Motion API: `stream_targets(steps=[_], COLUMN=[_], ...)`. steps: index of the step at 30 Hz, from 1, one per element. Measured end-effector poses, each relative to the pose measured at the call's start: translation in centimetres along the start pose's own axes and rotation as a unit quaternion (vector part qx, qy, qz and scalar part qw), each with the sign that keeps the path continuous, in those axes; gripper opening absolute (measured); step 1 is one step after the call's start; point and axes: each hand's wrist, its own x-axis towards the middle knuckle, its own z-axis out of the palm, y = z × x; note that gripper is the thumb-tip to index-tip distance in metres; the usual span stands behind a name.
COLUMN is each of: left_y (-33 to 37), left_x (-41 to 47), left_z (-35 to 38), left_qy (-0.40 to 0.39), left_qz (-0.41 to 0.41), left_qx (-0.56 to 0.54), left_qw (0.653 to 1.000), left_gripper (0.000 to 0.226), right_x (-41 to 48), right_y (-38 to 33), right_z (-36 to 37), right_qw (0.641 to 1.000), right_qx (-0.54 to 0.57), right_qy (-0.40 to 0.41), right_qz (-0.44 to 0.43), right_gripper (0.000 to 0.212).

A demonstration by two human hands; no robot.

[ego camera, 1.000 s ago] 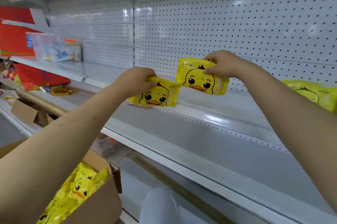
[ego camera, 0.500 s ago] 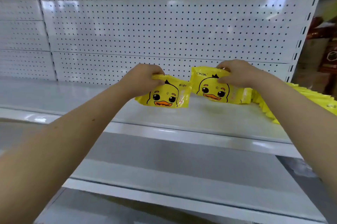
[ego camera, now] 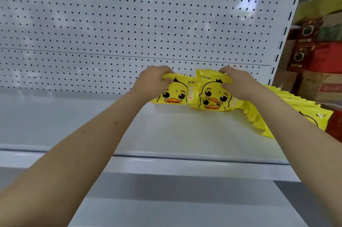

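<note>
your left hand (ego camera: pixel 150 83) and right hand (ego camera: pixel 237 83) each grip a duck pack (ego camera: pixel 174 93); row (ego camera: pixel 288 110) begun, most of shelf (ego camera: pixel 92 125) unfilled.

Head view, close, facing shelf (ego camera: pixel 166 130)

I see the left packet (ego camera: pixel 174 95) in bright yellow, printed with a cartoon duck face: black outline, big black eyes with white glints, an orange bill and a small black tuft on top. The right packet (ego camera: pixel 211 88) has the same yellow and the same duck, with pale lettering at its upper corner. The row of packets (ego camera: pixel 288 103) beside it is the same yellow. The shelf (ego camera: pixel 166 130) reads as plain glossy white, and the back panel (ego camera: pixel 148 23) is white with a regular grid of small dark holes. The boxes (ego camera: pixel 303 49) at far right look dark red with gold markings
</note>
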Motion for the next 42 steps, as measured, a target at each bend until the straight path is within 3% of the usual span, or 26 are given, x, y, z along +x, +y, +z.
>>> stream_targets(steps=[5, 9, 15, 22, 29, 37, 42], left_y=[-0.9, -2.0, -3.2, -3.5, -3.8, -2.5, -1.1], left_x=[0.9, 0.5, 0.3, -0.5, -1.1, -1.6, -1.5], left_z=[2.1, 3.9, 4.6, 4.5, 4.1, 4.2, 4.3], left_qy=[0.048, 0.074, 0.077, 0.088, 0.114, 0.098, 0.099], left_qz=[-0.058, -0.093, -0.083, -0.057, -0.060, -0.062, -0.047], left_qx=[-0.059, -0.092, -0.087, -0.058, -0.049, -0.067, -0.079], left_qw=[0.995, 0.989, 0.990, 0.993, 0.990, 0.991, 0.991], left_gripper=[0.019, 0.017, 0.017, 0.016, 0.019, 0.015, 0.015], right_x=[0.8, 0.5, 0.6, -0.8, -1.5, -1.6, -1.7], right_y=[1.1, 2.3, 3.2, 3.0, 2.9, 2.4, 2.6], right_z=[2.4, 5.5, 7.1, 7.0, 7.4, 7.8, 6.3], right_qw=[1.000, 0.997, 0.990, 0.974, 0.984, 0.985, 0.997], right_qx=[-0.009, -0.056, -0.110, -0.137, -0.135, -0.145, 0.022], right_qy=[-0.003, 0.059, 0.080, 0.163, 0.097, 0.084, 0.070], right_qz=[0.009, 0.001, -0.036, -0.083, -0.064, -0.046, -0.017], right_gripper=[0.040, 0.045, 0.044, 0.055, 0.068, 0.070, 0.068])
